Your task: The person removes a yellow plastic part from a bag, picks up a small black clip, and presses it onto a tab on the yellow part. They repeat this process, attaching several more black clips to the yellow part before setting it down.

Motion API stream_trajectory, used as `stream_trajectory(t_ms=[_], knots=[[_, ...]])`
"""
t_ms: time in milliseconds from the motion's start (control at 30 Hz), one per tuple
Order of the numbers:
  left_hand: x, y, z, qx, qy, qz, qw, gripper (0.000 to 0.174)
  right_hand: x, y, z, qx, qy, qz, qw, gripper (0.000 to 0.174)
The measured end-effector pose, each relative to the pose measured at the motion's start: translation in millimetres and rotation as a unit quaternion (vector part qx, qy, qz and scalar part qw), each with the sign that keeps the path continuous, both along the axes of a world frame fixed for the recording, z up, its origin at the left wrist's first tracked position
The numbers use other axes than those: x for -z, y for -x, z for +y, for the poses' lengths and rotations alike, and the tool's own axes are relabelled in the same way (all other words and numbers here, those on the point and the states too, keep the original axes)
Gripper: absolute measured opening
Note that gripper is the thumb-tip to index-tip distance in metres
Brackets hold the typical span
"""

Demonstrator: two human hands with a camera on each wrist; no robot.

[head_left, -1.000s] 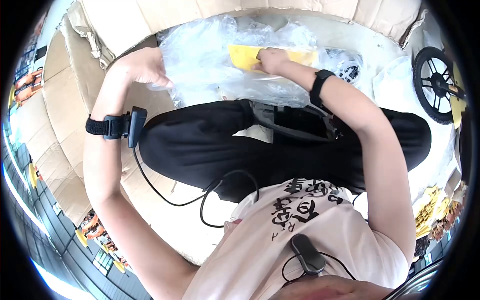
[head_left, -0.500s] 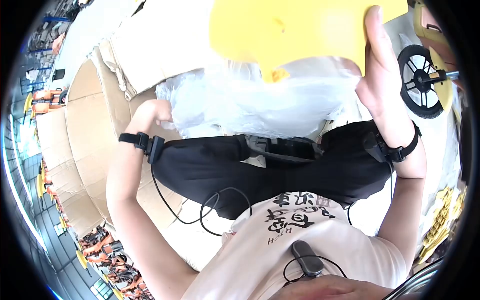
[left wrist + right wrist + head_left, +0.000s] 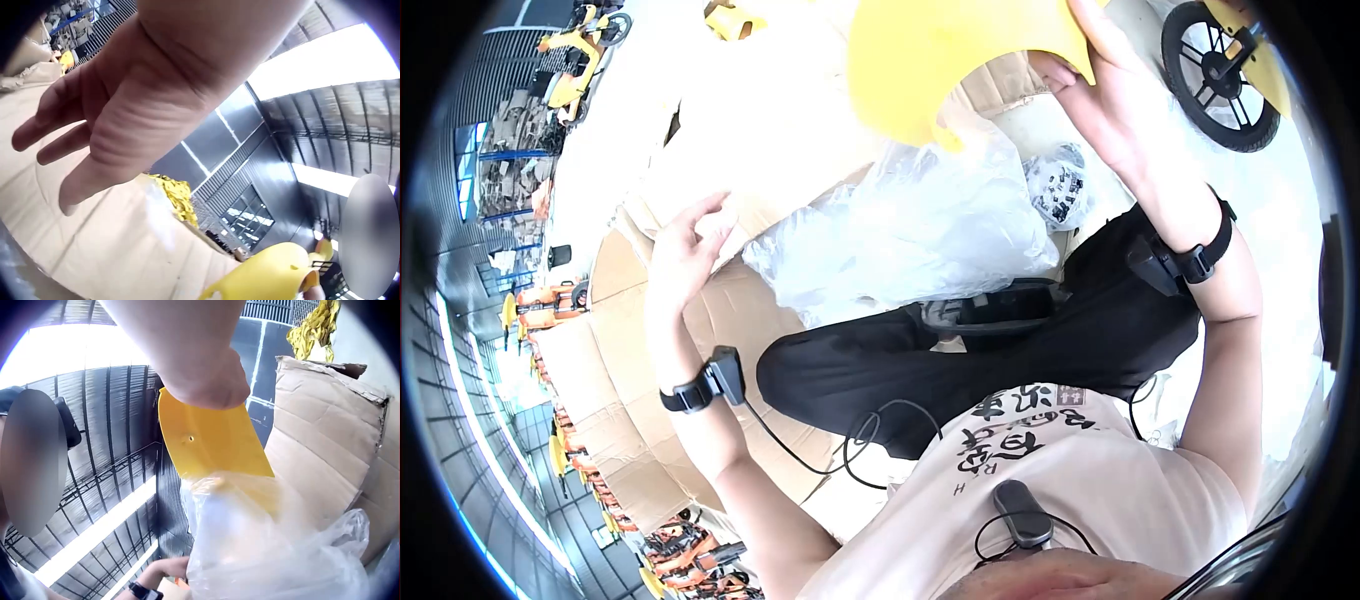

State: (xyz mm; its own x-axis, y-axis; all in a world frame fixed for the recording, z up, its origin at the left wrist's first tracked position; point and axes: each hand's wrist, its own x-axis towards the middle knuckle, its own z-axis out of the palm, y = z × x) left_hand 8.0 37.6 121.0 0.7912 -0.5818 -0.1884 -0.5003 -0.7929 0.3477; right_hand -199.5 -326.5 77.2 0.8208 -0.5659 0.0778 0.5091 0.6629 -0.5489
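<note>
In the head view my right hand (image 3: 1110, 115) grips one edge of a curved yellow plastic panel (image 3: 925, 75), raised above a crumpled clear plastic bag (image 3: 920, 225). Seen from the right wrist, the panel (image 3: 212, 437) has a small hole, and clear film (image 3: 269, 550) overlaps its lower part. Off to the left of the bag, my left hand (image 3: 685, 260) is held in the air over cardboard, holding nothing. The left wrist view shows that hand (image 3: 119, 119) with its fingers apart and loosely extended.
Flattened cardboard (image 3: 630, 400) lies at the left. Between the crossed legs is a black tray-like part (image 3: 1000, 305). A plastic-wrapped bundle (image 3: 1057, 190) sits right of the bag, and a black spoked wheel (image 3: 1220, 80) stands at the far right.
My right hand has lifted the yellow panel up from among the plastic. My left hand has moved away from the bag and its fingers have spread. The head view has shifted.
</note>
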Motion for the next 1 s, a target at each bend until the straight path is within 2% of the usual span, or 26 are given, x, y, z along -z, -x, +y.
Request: stream_trajectory(t_ms=[67,133,167,233,267,300,333,367,400,433,467,533,600,667,733,767,833,867,900,933,1000], knots=[[-16,49,-50,-0.070,0.224,0.140,0.962,0.044,5,-8,8,-0.019,-0.025,0.011,0.999,0.038],[7,95,-82,0.032,0.189,0.163,0.968,0.046,14,-16,17,-0.065,-0.069,0.041,0.995,0.037],[28,111,-93,0.063,0.182,0.213,0.958,0.059,23,-21,20,-0.094,-0.082,0.038,0.991,0.036],[76,135,-111,0.072,0.186,0.286,0.937,0.068,23,-22,25,-0.088,-0.064,0.037,0.993,0.036],[90,139,-118,0.119,0.158,0.307,0.931,0.074,21,-21,28,-0.083,-0.039,0.041,0.995,0.036],[103,141,-124,0.166,0.132,0.328,0.921,0.080,5,-18,33,-0.080,-0.068,0.056,0.993,0.036],[116,140,-128,0.170,0.129,0.331,0.919,0.080,-1,-17,31,-0.075,-0.070,0.057,0.993,0.036],[130,138,-130,0.296,0.098,0.224,0.924,0.085,-5,-15,29,-0.068,-0.080,0.049,0.993,0.037],[144,136,-133,0.413,0.066,0.112,0.902,0.089,-5,-13,28,-0.061,-0.089,0.042,0.993,0.037],[159,134,-136,0.405,0.014,0.111,0.907,0.095,-1,-12,25,-0.057,-0.091,0.047,0.993,0.037],[176,133,-140,0.409,0.014,0.117,0.905,0.095,4,-13,19,-0.055,-0.089,0.037,0.994,0.035],[217,135,-150,0.343,0.022,0.228,0.911,0.101,21,-16,2,-0.049,-0.088,0.032,0.994,0.034],[262,135,-163,0.388,0.016,0.198,0.900,0.102,47,-14,-17,-0.133,-0.051,-0.022,0.990,0.028],[296,140,-174,0.430,0.015,0.172,0.886,0.104,36,-11,-11,-0.092,-0.060,0.027,0.994,0.024],[317,147,-188,0.417,-0.058,0.165,0.892,0.099,43,-8,-16,-0.085,-0.047,0.026,0.995,0.024],[326,150,-191,0.421,-0.054,0.174,0.889,0.099,45,-5,-17,-0.093,-0.049,0.024,0.994,0.025],[336,143,-191,0.401,-0.313,0.114,0.854,0.093,35,1,-15,-0.050,-0.054,0.071,0.995,0.026],[343,133,-183,0.390,-0.380,0.108,0.832,0.091,33,3,-16,-0.010,-0.059,0.108,0.992,0.027],[351,116,-172,0.377,-0.445,0.100,0.806,0.089,54,7,-32,-0.060,-0.042,0.070,0.995,0.028],[353,100,-157,0.335,-0.502,0.087,0.793,0.087,39,7,-30,-0.061,-0.042,0.075,0.994,0.028],[346,58,-115,0.282,-0.553,0.047,0.783,0.083,-4,6,-19,0.004,-0.128,0.269,0.955,0.028]])
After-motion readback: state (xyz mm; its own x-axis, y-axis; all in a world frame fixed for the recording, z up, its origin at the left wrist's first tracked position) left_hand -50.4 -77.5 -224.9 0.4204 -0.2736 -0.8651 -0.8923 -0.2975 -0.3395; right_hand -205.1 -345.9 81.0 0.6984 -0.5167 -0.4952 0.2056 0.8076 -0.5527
